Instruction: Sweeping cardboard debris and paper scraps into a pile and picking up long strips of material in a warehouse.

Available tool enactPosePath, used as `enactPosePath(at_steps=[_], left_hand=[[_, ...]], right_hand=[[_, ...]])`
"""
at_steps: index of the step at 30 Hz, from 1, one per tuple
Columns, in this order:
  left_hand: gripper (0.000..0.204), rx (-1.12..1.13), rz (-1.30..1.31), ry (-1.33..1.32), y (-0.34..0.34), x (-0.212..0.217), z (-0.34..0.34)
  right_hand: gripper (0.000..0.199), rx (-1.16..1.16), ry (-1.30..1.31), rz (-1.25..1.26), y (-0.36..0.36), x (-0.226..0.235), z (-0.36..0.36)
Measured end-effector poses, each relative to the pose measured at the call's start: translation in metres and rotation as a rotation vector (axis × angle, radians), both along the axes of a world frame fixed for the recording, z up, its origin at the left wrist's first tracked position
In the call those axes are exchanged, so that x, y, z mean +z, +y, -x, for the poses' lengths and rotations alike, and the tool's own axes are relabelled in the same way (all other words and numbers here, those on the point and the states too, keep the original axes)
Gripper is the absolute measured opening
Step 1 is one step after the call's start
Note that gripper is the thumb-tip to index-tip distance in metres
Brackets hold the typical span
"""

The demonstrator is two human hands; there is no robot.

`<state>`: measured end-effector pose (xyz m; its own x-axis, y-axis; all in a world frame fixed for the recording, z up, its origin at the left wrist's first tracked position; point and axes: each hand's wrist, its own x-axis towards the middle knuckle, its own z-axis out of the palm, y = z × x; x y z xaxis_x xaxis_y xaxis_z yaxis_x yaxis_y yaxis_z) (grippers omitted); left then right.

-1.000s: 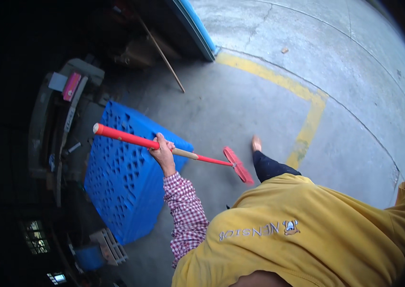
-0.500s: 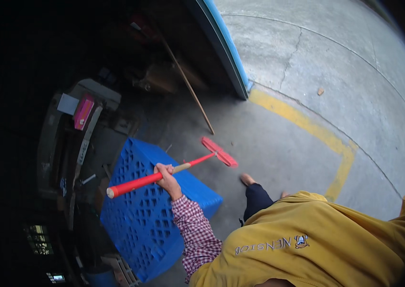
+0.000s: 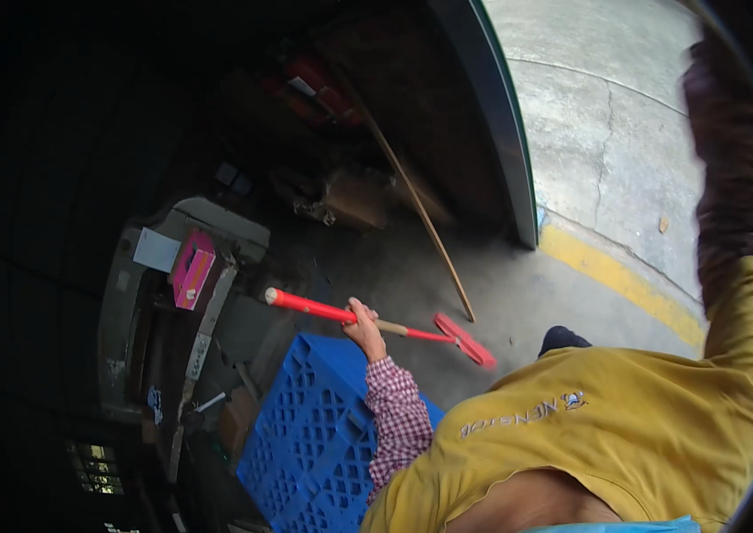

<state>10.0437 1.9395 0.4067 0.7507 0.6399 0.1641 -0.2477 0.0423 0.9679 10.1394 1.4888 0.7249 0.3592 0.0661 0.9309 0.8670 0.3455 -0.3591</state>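
Note:
My left hand (image 3: 364, 330) is closed around the shaft of a broom (image 3: 310, 306), just past its thick red grip. Bare wood shows on the shaft beyond my fingers, and a narrow red head (image 3: 465, 340) sits at the far end, low by the floor. Under my left forearm lies a blue plastic pallet (image 3: 305, 444) with a lattice top, partly hidden by the checked sleeve. My right arm (image 3: 732, 169) is stretched out along the right side, its sleeve blurred; the hand itself does not show.
A wooden pole (image 3: 421, 204) leans beyond the broom head, its foot on the floor. To the left stands a grey machine (image 3: 119, 329) bearing a pink box (image 3: 192, 269) and a white sheet (image 3: 156, 250). A door edge (image 3: 518, 169) and a yellow floor stripe (image 3: 616, 280) border the pale concrete outside.
The view has swung, so the pallet, pole and door edge sit farther right. My right arm has come up into view on the right. My left hand still grips the broom.

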Motion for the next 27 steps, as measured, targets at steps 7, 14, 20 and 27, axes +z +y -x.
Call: enactPosePath(at_steps=[7,14,20,27], left_hand=[[0.027,0.010,-0.065,0.096,0.034,-0.034,-0.034],[0.033,0.538,-0.024,0.292,0.055,-0.060,-0.051],[0.035,0.706,0.082,0.302,0.031,-0.060,-0.040],[0.028,0.914,0.162,0.277,-0.010,-0.060,-0.005]], right_hand=[[0.039,0.135,1.009,0.372,0.161,-0.207,-0.291],[0.039,0.274,1.385,0.374,0.353,-0.383,-0.515],[0.034,0.129,1.425,0.289,0.453,-0.431,-0.604],[0.029,0.177,1.362,0.264,0.453,-0.419,-0.562]])
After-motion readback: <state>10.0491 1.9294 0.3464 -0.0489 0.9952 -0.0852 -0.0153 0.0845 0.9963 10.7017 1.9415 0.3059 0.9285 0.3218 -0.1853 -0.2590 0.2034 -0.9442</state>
